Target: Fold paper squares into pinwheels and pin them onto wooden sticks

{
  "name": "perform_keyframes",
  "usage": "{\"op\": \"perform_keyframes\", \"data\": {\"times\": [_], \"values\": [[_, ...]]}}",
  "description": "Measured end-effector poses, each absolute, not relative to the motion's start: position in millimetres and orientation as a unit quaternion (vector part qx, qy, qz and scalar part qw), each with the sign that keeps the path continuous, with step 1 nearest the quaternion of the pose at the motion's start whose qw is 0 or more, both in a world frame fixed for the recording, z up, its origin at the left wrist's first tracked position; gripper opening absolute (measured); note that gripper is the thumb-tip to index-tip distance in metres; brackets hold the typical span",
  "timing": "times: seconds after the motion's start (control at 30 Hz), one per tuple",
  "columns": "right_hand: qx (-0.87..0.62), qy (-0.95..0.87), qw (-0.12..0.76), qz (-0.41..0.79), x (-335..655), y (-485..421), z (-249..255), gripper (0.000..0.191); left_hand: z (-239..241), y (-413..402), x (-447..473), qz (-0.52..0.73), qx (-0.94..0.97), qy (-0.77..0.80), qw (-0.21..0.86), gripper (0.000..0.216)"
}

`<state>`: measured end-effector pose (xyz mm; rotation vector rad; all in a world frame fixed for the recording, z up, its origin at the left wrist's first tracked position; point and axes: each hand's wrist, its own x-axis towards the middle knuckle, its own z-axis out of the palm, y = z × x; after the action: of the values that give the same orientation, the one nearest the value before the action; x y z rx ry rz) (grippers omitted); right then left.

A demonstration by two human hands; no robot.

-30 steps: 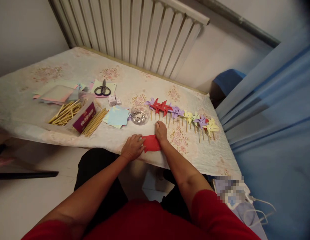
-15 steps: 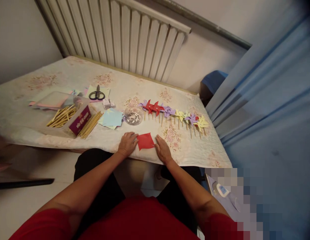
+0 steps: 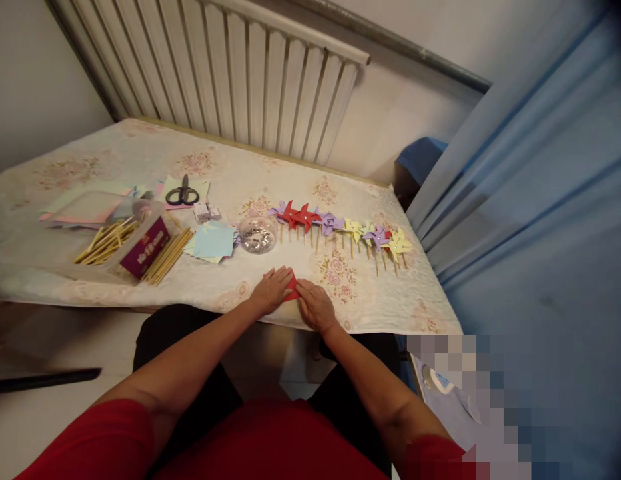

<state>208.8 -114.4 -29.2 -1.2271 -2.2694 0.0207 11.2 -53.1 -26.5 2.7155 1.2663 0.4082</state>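
A red paper square [image 3: 291, 287] lies near the front edge of the table [image 3: 230, 180] and is mostly covered by both hands. My left hand [image 3: 271, 291] rests on its left part with fingers stretched flat. My right hand [image 3: 315, 305] presses on its right part, fingers also flat. Only a small red sliver shows between them. Just beyond stands a row of finished paper pinwheels [image 3: 340, 227] on wooden sticks, in purple, red and yellow.
A small glass bowl [image 3: 257, 234] with shiny bits sits behind the hands. Left of it lie light blue paper squares [image 3: 213, 240], wooden sticks [image 3: 167, 255], a box with a purple label [image 3: 145, 247], scissors [image 3: 182, 194] and pastel papers. A radiator [image 3: 230, 73] backs the table; blue curtain [image 3: 540, 220] on the right.
Both hands have closed in over the red paper, which showed as an open square half a second ago. The right hand came back from near the pinwheels. The view has shifted slightly.
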Motion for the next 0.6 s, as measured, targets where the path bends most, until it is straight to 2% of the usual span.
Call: {"op": "perform_keyframes", "data": {"times": [0.3,0.43,0.6], "values": [[-0.473,-0.832,0.290,0.010,206.2,-114.1,-29.6,0.029,-22.3,-60.6,10.3,0.107,0.903,0.415,0.032,0.053],[-0.474,-0.831,0.290,0.009,207.0,-114.9,-28.4,0.032,-22.8,-61.1,10.8,0.109,0.902,0.416,0.030,0.053],[-0.459,-0.854,0.246,0.004,206.4,-116.0,-22.4,0.037,-21.9,-64.7,9.3,0.119,0.902,0.414,0.024,0.053]]}}
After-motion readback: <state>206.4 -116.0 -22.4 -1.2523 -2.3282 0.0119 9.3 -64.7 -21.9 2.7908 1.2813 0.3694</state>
